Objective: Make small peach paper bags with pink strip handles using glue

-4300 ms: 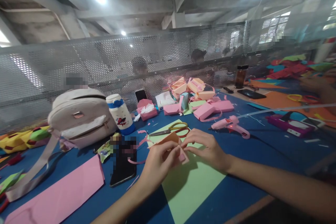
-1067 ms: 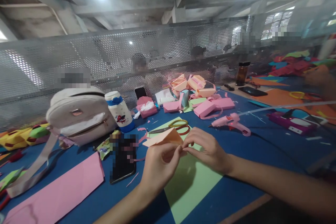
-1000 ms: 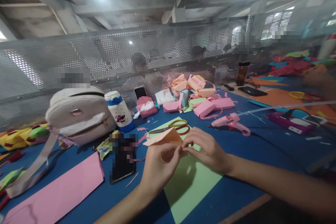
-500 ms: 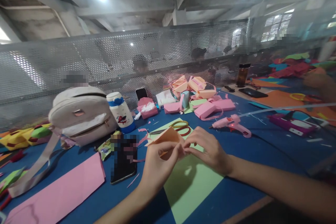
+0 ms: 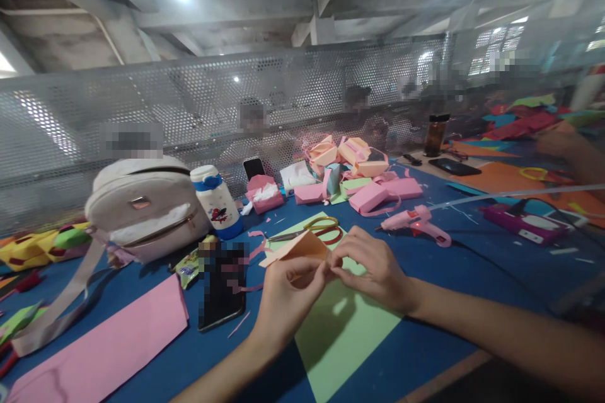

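Note:
A folded piece of orange paper (image 5: pixel 302 247) is held up over a light green sheet (image 5: pixel 345 340) on the blue table. My left hand (image 5: pixel 290 293) grips the paper's near side between thumb and fingers. At its right corner my right hand (image 5: pixel 371 271) pinches the edge, fingertips touching those of the left. Part of the folded paper is hidden behind my fingers. Scissors (image 5: pixel 326 228) with yellow and red handles lie just behind it on the green sheet. To the right of my right hand rests a pink glue gun (image 5: pixel 418 223) with a small red light on.
A phone (image 5: pixel 222 296), a pink sheet (image 5: pixel 113 346), a white backpack (image 5: pixel 142 208) and a bottle (image 5: pixel 218 201) are on the left. Folded paper pieces (image 5: pixel 373 195) pile up at the back. A purple power strip (image 5: pixel 524 223) and someone's arm (image 5: pixel 574 145) are at right.
The orange paper has tilted slightly lower and flatter in my hands. Both hands stay nearly in place, still pinching it.

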A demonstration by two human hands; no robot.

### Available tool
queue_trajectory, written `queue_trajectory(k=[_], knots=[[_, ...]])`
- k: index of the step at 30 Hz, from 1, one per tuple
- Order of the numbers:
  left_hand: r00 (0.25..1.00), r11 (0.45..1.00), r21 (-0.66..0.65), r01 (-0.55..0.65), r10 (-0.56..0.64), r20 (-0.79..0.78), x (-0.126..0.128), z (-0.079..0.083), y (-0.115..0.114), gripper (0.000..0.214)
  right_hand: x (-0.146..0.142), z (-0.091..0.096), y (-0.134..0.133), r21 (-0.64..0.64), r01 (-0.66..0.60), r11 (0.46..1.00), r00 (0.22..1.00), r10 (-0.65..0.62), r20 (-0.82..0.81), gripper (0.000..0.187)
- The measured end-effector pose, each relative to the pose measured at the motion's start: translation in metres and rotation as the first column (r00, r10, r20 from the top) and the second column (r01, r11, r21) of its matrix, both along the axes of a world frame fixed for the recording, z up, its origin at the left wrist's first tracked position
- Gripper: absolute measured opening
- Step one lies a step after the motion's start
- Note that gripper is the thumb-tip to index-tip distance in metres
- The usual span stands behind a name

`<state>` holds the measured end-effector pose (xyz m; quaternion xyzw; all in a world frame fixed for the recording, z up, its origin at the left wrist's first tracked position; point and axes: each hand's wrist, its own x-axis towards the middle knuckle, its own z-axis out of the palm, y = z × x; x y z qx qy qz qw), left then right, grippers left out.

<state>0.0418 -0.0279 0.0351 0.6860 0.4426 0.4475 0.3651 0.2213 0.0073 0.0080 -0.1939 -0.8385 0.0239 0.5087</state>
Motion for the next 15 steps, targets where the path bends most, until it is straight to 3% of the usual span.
queue_trajectory(k=[4, 10, 15], knots=[[0.999, 0.998, -0.062, 0.004, -0.006, -0.032, -0.002, 0.005, 0.002, 0.033, 0.0, 0.0, 0.0, 0.021, -0.01, 1.0, 1.0, 0.01, 0.001, 0.018], [1.0, 0.999, 0.054, -0.007, 0.007, -0.013, -0.003, -0.004, 0.0, 0.03, -0.002, -0.005, 0.001, -0.022, -0.008, 1.0, 0.995, 0.006, -0.099, 0.014], [0.999, 0.999, 0.035, -0.026, 0.024, 0.029, 0.0, -0.008, 0.0, 0.028, -0.002, -0.007, 0.003, -0.001, 0.006, 1.0, 0.995, -0.006, -0.099, 0.005]])
